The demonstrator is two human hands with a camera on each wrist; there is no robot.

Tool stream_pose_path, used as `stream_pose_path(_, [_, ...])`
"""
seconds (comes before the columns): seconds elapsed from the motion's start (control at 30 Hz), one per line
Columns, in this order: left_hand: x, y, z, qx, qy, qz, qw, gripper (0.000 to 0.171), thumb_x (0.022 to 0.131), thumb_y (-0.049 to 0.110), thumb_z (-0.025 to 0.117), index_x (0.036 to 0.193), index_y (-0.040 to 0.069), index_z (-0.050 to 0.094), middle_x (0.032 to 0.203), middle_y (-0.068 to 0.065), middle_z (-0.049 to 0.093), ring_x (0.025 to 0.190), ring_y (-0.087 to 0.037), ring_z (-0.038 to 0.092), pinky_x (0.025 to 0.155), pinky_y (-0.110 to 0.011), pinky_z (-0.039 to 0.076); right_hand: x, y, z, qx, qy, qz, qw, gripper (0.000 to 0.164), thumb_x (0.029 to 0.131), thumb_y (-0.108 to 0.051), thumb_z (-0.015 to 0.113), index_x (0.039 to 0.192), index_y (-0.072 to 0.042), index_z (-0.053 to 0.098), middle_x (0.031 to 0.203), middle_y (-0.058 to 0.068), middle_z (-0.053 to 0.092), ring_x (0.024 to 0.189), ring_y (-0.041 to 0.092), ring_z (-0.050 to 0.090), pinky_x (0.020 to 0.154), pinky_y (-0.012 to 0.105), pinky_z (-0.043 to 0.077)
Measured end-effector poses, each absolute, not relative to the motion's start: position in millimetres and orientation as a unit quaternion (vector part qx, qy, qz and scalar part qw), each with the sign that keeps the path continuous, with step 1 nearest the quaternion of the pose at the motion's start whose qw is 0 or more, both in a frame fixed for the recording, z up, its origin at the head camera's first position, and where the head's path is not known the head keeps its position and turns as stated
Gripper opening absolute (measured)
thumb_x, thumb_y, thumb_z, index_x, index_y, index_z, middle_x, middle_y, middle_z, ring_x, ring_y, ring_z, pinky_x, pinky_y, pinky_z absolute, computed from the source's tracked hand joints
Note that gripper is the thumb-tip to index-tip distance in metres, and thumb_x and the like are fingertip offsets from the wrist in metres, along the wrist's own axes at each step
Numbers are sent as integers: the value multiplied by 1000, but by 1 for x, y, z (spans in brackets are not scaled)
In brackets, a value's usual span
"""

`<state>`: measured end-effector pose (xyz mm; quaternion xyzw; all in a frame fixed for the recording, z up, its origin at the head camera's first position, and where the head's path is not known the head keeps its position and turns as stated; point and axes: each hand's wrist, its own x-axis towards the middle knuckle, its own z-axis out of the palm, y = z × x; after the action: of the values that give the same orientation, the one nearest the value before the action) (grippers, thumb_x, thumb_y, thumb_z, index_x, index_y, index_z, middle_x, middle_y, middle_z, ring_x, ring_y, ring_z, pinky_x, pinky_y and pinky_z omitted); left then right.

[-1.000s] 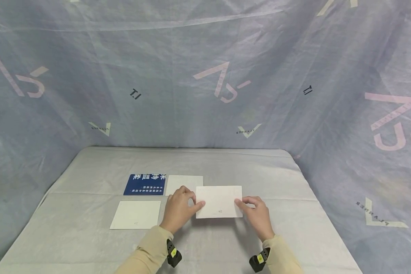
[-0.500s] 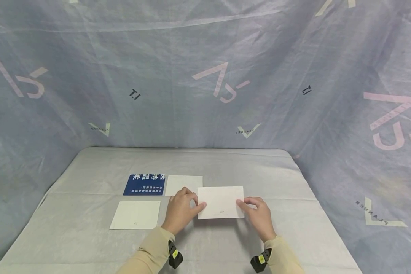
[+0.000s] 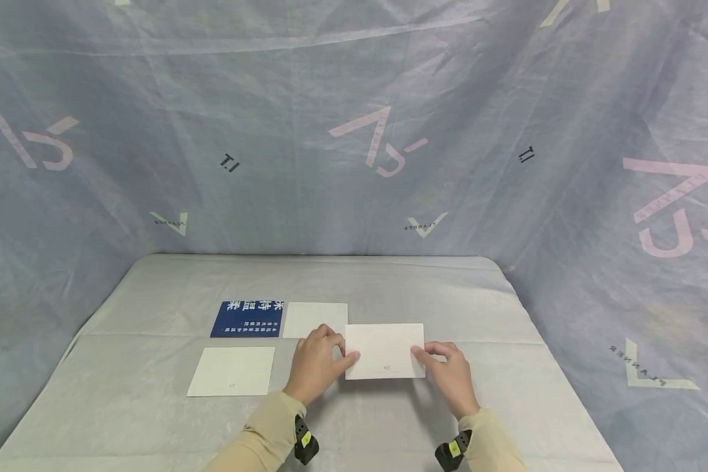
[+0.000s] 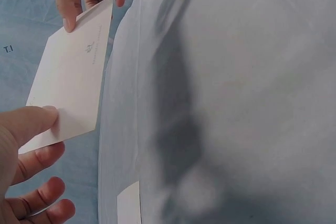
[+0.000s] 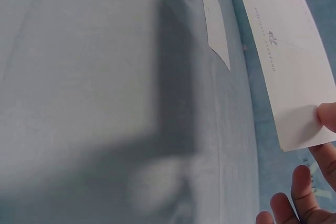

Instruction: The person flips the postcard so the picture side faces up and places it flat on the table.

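A white card (image 3: 385,351) with a small printed mark near its lower edge is held above the cloth by both hands. My left hand (image 3: 317,362) pinches its left edge, thumb in front and fingers behind. At the opposite edge, my right hand (image 3: 450,372) pinches it the same way. The left wrist view shows the card (image 4: 73,77) tilted off the table, its shadow falling on the cloth. In the right wrist view the card's (image 5: 289,61) printed mark faces the camera. The card's far side is hidden.
On the grey cloth-covered table (image 3: 124,419) a blue card (image 3: 248,320) with white characters lies left of a white card (image 3: 313,319), which the left hand partly overlaps. Another white card (image 3: 232,372) lies nearer. A printed grey curtain (image 3: 295,131) hangs behind and at the sides.
Both hands and the held card have shifted slightly right and a little toward the person. The cards on the table lie as before.
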<state>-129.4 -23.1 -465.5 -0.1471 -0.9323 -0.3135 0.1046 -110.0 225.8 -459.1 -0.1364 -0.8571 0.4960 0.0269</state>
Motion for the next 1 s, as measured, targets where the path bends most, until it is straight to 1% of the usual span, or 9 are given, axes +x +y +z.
stream_pose_path(0.3, [-130, -18, -468, -151, -937, -300, 100, 35, 87, 39, 79, 68, 22, 56, 95, -2, 62, 90, -22, 60, 76, -37, 42, -109, 229, -461, -142, -858, 494, 24, 36, 94, -34, 72, 104, 1, 73, 131, 20, 58, 128, 42, 50, 104, 62, 37])
stream_pose_path(0.6, [-129, -14, -468, -152, -938, -298, 94, 35, 87, 40, 79, 67, 22, 56, 94, -1, 61, 88, -21, 60, 80, -40, 44, -110, 233, -463, -152, -857, 492, 18, 37, 94, -34, 72, 106, 2, 73, 133, 21, 57, 130, 43, 48, 105, 63, 36])
stream_pose_path(0.83, [-130, -9, -470, -154, -941, -287, 91, 35, 87, 40, 79, 67, 22, 55, 92, 0, 59, 86, -18, 58, 77, -37, 42, -109, 238, -463, -155, -858, 490, 16, 38, 94, -33, 72, 107, 2, 72, 133, 22, 57, 130, 43, 48, 105, 62, 36])
stream_pose_path(1.0, [-130, -4, -470, -160, -941, -285, 93, 35, 86, 39, 79, 67, 22, 55, 91, 0, 60, 86, -19, 58, 76, -37, 42, -108, 242, -465, -161, -859, 486, 20, 37, 94, -31, 71, 106, 3, 72, 132, 22, 57, 129, 43, 48, 105, 62, 36])
